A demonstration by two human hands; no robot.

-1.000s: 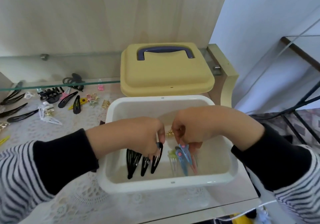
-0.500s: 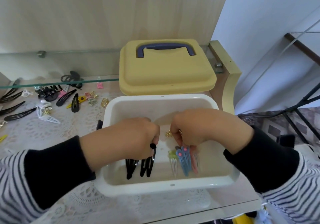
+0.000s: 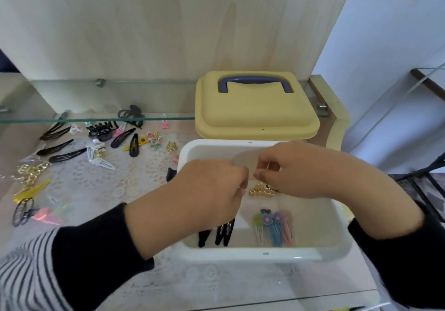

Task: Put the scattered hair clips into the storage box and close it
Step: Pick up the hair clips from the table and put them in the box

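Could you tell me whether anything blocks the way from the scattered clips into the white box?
Nothing visible does: the white box is open, its yellow lid lies behind it, and only the left hand and right hand hang over the opening.

Bright, soft daylight, faint grey shadow on inner back wall of white plastic storage box (image 3: pixel 265 254), dim reflections on clear glass tabletop (image 3: pixel 240 286), pink and green hair clips (image 3: pixel 49 216) at left edge smeared by blur, wide-angle bending at borders

Glass shelf (image 3: pixel 96 119), lace cloth (image 3: pixel 134 180), wood back panel (image 3: pixel 168 26), white wall (image 3: pixel 385 45) at rt
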